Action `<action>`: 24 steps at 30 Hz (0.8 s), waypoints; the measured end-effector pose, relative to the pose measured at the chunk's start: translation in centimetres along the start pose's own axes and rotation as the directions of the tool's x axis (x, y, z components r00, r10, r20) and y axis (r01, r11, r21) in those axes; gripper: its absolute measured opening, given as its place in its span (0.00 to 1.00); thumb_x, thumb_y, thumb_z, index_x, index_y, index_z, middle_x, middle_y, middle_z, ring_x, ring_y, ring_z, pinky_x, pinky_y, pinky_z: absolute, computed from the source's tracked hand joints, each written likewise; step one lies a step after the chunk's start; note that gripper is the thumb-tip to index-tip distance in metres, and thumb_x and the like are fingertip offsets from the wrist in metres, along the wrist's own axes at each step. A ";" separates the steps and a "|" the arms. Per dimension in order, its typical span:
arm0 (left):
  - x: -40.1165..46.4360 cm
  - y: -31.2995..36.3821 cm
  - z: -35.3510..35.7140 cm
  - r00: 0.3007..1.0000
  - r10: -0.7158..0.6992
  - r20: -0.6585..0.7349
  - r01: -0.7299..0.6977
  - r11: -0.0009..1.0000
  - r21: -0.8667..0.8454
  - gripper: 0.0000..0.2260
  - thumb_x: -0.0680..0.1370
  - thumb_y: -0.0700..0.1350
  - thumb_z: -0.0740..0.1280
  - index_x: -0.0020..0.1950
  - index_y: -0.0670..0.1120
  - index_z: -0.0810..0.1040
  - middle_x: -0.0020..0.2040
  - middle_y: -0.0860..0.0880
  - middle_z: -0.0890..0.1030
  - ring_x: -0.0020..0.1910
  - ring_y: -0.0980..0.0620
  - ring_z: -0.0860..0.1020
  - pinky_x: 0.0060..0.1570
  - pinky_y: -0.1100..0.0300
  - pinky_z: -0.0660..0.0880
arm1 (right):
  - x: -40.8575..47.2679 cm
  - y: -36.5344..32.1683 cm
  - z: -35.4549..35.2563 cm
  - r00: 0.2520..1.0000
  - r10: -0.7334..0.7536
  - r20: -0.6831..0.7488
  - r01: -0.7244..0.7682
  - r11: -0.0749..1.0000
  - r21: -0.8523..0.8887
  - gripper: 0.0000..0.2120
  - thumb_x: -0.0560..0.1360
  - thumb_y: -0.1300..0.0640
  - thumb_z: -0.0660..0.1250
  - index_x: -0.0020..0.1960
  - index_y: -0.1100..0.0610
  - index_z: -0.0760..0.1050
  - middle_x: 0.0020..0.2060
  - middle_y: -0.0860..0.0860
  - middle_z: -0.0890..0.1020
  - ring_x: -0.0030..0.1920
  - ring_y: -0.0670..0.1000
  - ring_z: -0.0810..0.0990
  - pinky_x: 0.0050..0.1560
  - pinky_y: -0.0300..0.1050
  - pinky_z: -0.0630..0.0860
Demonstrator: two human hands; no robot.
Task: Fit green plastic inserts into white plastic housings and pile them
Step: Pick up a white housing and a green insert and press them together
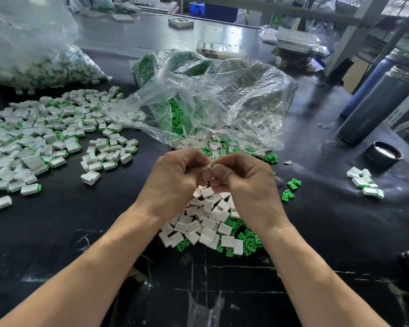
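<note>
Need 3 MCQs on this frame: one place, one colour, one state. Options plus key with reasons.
1. Where does the big pile of finished pieces lie?
A. To the person's left on the table
B. Inside the black cap
C. On the far shelf

2. What colour are the loose inserts to the right of the hands?
A. Blue
B. Green
C. Red

3. What are the left hand and right hand doing?
A. Resting flat on the table
B. Lifting the clear bag
C. Pinching a small piece together between them

Key: 1 A, the white-and-green pieces spread over the table's left side. 2 B, they are bright green. 3 C, both sets of fingertips meet on a white and green piece above the unassembled heap.
</note>
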State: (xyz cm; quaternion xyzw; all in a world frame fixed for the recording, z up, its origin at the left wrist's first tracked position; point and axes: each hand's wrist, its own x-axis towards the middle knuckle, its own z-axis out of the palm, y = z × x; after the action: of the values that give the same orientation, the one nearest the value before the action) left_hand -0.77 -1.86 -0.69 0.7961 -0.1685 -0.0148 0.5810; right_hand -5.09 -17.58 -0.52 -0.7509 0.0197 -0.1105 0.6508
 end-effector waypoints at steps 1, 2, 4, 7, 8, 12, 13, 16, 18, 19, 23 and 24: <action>0.0 0.1 -0.1 1.000 -0.006 -0.011 0.006 1.000 -0.027 0.09 0.79 0.33 0.70 0.48 0.47 0.83 0.41 0.48 0.85 0.42 0.48 0.85 0.44 0.53 0.83 | 0.1 -0.2 -0.1 1.000 0.006 0.008 -0.006 1.000 0.027 0.05 0.81 0.63 0.69 0.50 0.56 0.82 0.41 0.54 0.87 0.41 0.56 0.86 0.44 0.51 0.86; 0.0 0.3 -0.1 1.000 -0.005 -0.026 0.004 0.998 -0.059 0.09 0.79 0.34 0.70 0.48 0.47 0.83 0.42 0.48 0.85 0.43 0.47 0.84 0.43 0.54 0.83 | 0.1 -0.5 -0.2 1.000 0.017 0.007 -0.018 0.998 0.064 0.04 0.83 0.60 0.67 0.53 0.57 0.81 0.42 0.54 0.87 0.40 0.56 0.86 0.42 0.52 0.86; 0.1 0.6 -0.1 0.999 0.006 -0.043 -0.010 0.996 -0.094 0.06 0.78 0.37 0.73 0.47 0.49 0.83 0.44 0.46 0.85 0.45 0.44 0.83 0.46 0.50 0.82 | 0.1 -1.0 -0.4 0.998 0.061 -0.009 -0.059 0.990 0.127 0.13 0.85 0.51 0.62 0.55 0.59 0.80 0.40 0.55 0.86 0.36 0.55 0.82 0.33 0.52 0.82; 0.0 1.0 0.1 1.000 0.000 0.005 0.001 0.991 -0.135 0.03 0.77 0.42 0.75 0.48 0.49 0.84 0.50 0.48 0.85 0.50 0.46 0.83 0.56 0.47 0.80 | -0.1 -1.2 -0.1 0.985 0.171 0.034 -0.174 0.977 0.122 0.28 0.84 0.38 0.54 0.46 0.58 0.80 0.36 0.56 0.84 0.31 0.55 0.77 0.25 0.45 0.71; 0.0 1.0 0.2 1.000 -0.007 0.027 0.011 0.987 -0.158 0.03 0.77 0.42 0.75 0.48 0.48 0.84 0.52 0.48 0.85 0.53 0.46 0.83 0.59 0.45 0.79 | -0.2 -1.2 0.1 0.976 0.208 0.057 -0.213 0.973 0.093 0.31 0.83 0.34 0.53 0.42 0.56 0.81 0.34 0.55 0.83 0.29 0.54 0.75 0.24 0.44 0.68; -0.2 1.1 0.7 0.996 0.005 0.092 0.014 0.979 -0.202 0.02 0.78 0.40 0.74 0.48 0.47 0.83 0.51 0.44 0.85 0.53 0.42 0.83 0.62 0.40 0.77 | -0.3 -1.2 0.9 0.955 0.287 0.073 -0.291 0.955 0.058 0.34 0.82 0.30 0.50 0.29 0.47 0.81 0.26 0.48 0.76 0.24 0.46 0.71 0.22 0.36 0.65; -0.3 1.1 0.8 0.995 0.009 0.104 0.014 0.976 -0.218 0.02 0.78 0.40 0.73 0.48 0.46 0.83 0.49 0.43 0.85 0.51 0.42 0.83 0.61 0.40 0.77 | -0.3 -1.2 1.1 0.955 0.289 0.068 -0.294 0.952 0.084 0.34 0.83 0.31 0.51 0.28 0.45 0.80 0.24 0.47 0.73 0.23 0.45 0.69 0.22 0.35 0.64; -0.5 1.2 1.1 0.992 0.010 0.127 0.028 0.955 -0.295 0.02 0.79 0.39 0.73 0.50 0.42 0.83 0.46 0.41 0.85 0.47 0.43 0.83 0.59 0.42 0.79 | 0.1 -0.9 1.3 0.967 0.254 0.002 -0.253 0.964 0.085 0.35 0.84 0.36 0.50 0.23 0.47 0.73 0.21 0.43 0.67 0.22 0.44 0.63 0.24 0.39 0.62; -0.6 1.2 1.5 0.994 0.010 0.106 0.026 0.944 -0.329 0.03 0.79 0.39 0.72 0.51 0.41 0.83 0.46 0.41 0.85 0.46 0.47 0.84 0.56 0.48 0.81 | 0.2 -0.7 1.6 0.976 0.203 -0.079 -0.203 0.979 0.011 0.32 0.80 0.37 0.49 0.24 0.48 0.73 0.21 0.43 0.68 0.23 0.44 0.65 0.31 0.46 0.64; -0.7 1.3 1.7 0.996 0.011 0.089 0.020 0.939 -0.343 0.03 0.79 0.39 0.72 0.51 0.41 0.83 0.46 0.42 0.86 0.46 0.48 0.84 0.54 0.51 0.81 | 0.1 -0.6 1.8 0.976 0.179 -0.122 -0.185 0.982 -0.038 0.30 0.79 0.37 0.48 0.26 0.48 0.75 0.21 0.44 0.70 0.24 0.44 0.68 0.33 0.48 0.65; -0.9 1.4 2.0 0.999 0.012 0.047 0.006 0.930 -0.368 0.02 0.79 0.39 0.73 0.50 0.41 0.84 0.46 0.42 0.86 0.46 0.49 0.84 0.54 0.52 0.81 | -0.2 -0.7 2.4 0.967 0.065 -0.247 -0.107 0.981 -0.160 0.29 0.78 0.40 0.48 0.39 0.56 0.80 0.30 0.53 0.81 0.32 0.47 0.78 0.36 0.52 0.73; -0.9 1.4 2.0 0.999 0.015 0.047 0.003 0.933 -0.360 0.02 0.79 0.39 0.73 0.50 0.41 0.84 0.46 0.43 0.86 0.46 0.49 0.84 0.54 0.53 0.81 | -0.3 -0.8 2.5 0.966 0.058 -0.252 -0.100 0.983 -0.157 0.29 0.78 0.41 0.48 0.37 0.57 0.79 0.29 0.52 0.81 0.32 0.46 0.78 0.36 0.54 0.73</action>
State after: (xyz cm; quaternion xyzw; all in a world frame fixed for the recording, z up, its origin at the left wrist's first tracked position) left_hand -2.37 -3.80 -0.21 0.6754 -0.1794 -0.0630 0.7126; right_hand -4.96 -15.00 -0.12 -0.7823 0.1396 -0.1750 0.5813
